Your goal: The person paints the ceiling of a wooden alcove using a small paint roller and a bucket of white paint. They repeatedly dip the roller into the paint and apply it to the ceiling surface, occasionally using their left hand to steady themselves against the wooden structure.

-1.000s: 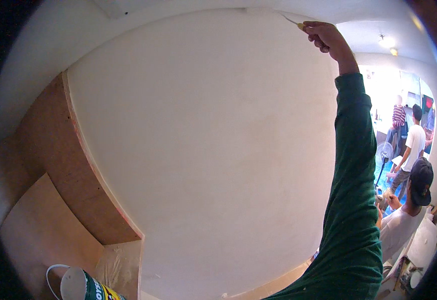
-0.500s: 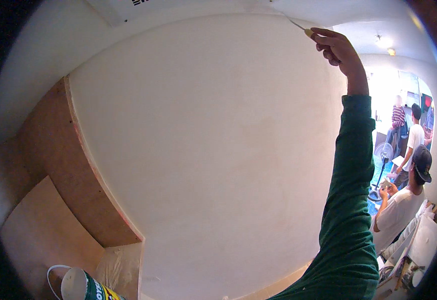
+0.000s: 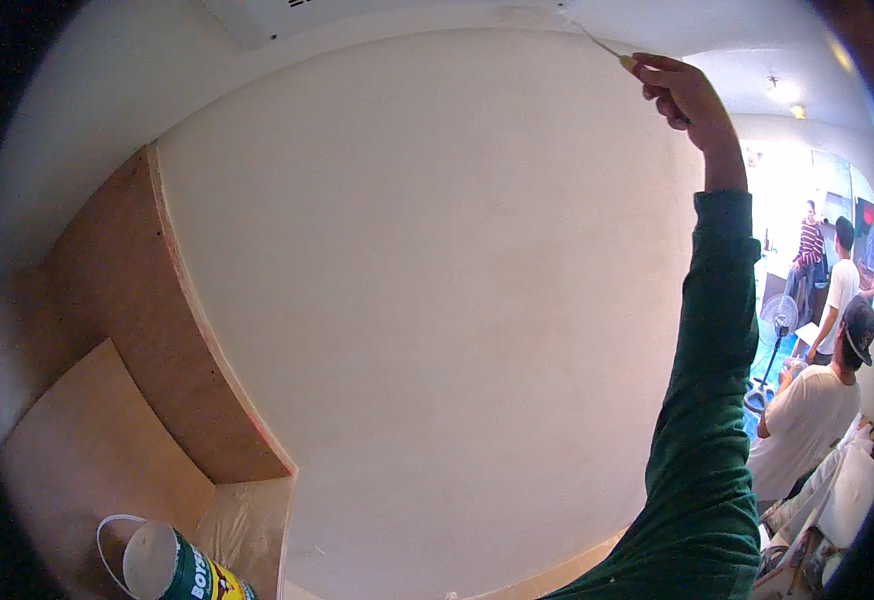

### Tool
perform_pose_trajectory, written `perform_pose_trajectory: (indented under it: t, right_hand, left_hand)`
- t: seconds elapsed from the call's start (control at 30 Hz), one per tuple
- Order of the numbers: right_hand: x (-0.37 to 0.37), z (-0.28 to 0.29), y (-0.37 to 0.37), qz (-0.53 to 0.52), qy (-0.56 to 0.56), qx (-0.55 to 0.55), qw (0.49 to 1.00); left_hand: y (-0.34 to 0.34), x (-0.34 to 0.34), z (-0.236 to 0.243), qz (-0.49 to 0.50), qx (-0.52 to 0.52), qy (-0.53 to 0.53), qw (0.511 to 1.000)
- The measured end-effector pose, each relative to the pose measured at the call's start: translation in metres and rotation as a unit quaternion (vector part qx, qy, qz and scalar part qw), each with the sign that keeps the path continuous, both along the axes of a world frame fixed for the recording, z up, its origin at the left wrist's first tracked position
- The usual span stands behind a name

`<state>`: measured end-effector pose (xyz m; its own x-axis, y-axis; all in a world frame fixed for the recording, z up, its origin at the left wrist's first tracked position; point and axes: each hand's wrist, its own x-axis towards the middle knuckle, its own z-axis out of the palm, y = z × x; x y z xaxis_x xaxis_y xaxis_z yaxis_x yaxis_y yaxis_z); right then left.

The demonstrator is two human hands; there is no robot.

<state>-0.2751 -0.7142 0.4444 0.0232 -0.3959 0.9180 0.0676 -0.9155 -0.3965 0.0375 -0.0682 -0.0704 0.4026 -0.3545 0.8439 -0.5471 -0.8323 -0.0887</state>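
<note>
High up at the right, my right hand (image 3: 684,95) is closed around the pale handle of a putty knife (image 3: 602,44). Its thin blade appears nearly edge-on and points up and left. The blade tip is close to the white ceiling (image 3: 437,14), above the top of a plain off-white wall (image 3: 417,280); whether it touches is hard to tell. A green sleeve covers my raised right arm. My left hand is out of the picture.
A green and yellow bucket (image 3: 192,568) with a raised white handle stands lower left, beside brown wooden panels (image 3: 182,300). To the right, a person in a white shirt and dark cap (image 3: 812,410) stands near a fan (image 3: 780,315). Other people are farther back.
The whole view has shifted slightly, so the wall, panels and bucket sit farther right. My right hand keeps its grip on the putty knife near the ceiling.
</note>
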Motion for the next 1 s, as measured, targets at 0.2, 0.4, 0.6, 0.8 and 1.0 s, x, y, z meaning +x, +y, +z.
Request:
perform_pose_trajectory:
  t: [0.2, 0.4, 0.6, 0.8, 1.0]
  right_hand:
    - [0.000, 0.001, 0.004, -0.021, 0.020, 0.052, 0.998]
    - [0.030, 0.014, -0.029, -0.027, 0.026, 0.027, 0.999]
    - [0.003, -0.006, -0.045, -0.094, 0.023, 0.028, 0.995]
    - [-0.023, 0.022, -0.059, -0.170, 0.043, 0.059, 0.983]
    - [0.022, -0.049, -0.057, -0.134, -0.009, 0.096, 0.986]
  left_hand:
    - [0.005, -0.002, -0.012, 0.006, 0.012, 0.008, 1.000]
    - [0.007, 0.009, -0.019, -0.023, -0.002, 0.017, 1.000]
    - [0.015, -0.017, -0.019, 0.015, 0.021, 0.034, 0.999]
    - [0.011, 0.000, -0.026, 0.008, 0.019, 0.054, 0.998]
    - [0.052, 0.026, -0.094, 0.055, 0.123, 0.158, 0.978]
